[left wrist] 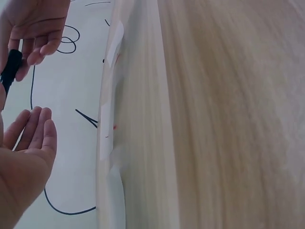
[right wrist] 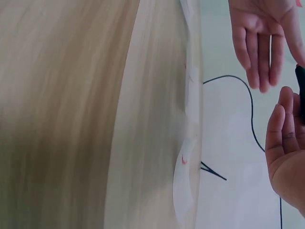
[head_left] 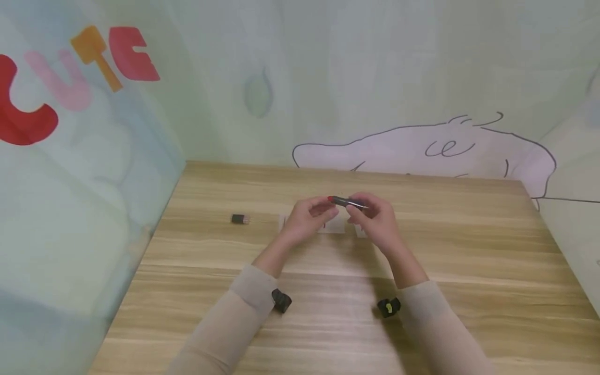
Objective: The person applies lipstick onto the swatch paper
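In the head view my right hand (head_left: 375, 219) holds a dark marker pen (head_left: 346, 202) above the table. Its red end points left, toward my left hand (head_left: 309, 219). The left fingers look loosely bent in that view, near the red end. From the right wrist, the left hand (right wrist: 264, 38) shows extended fingers, and its thumb comes close to the black pen (right wrist: 301, 90); whether they touch, I cannot tell. White paper pieces (head_left: 335, 226) with small red marks lie beneath the hands, partly covered by them.
A small black object with a pale pink end (head_left: 240, 219) lies left of the papers on the wooden table (head_left: 211, 307). Behind the table's back edge hangs a printed wall cloth (head_left: 375, 78). Dark wrist cameras (head_left: 281, 301) sit at both cuffs.
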The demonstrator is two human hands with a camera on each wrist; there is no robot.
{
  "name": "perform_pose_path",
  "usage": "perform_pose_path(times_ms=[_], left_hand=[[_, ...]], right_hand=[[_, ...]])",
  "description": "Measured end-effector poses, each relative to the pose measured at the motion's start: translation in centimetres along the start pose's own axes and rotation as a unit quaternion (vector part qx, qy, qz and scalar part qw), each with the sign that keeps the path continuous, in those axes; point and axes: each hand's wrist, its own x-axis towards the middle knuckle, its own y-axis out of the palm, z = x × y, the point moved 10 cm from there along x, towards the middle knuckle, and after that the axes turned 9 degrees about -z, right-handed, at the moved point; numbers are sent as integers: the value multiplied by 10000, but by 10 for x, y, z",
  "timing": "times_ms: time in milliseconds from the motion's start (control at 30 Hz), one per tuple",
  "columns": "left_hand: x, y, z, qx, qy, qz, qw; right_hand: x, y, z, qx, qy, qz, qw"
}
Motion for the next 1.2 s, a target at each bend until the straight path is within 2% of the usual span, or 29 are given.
perform_pose_path(times_ms=[167,500,700,1000,1200], left_hand=[[-1,0,-6,-91,239,-121,9996],[-3,-6,-15,-132,455,-325,9984],[-3,-7,-20,-383,480,-310,9976],[-3,-10,-23,-347,532,-360,9973],[-4,-13,-25,-339,543,-542,9965]], right_hand=[[-4,10,1,389,40,45,9992],[-6,17,-2,626,24,100,9980],[-6,18,0,715,-7,108,9974],[-4,18,2,733,-61,24,9973],[-3,19,4,813,-118,-121,9965]])
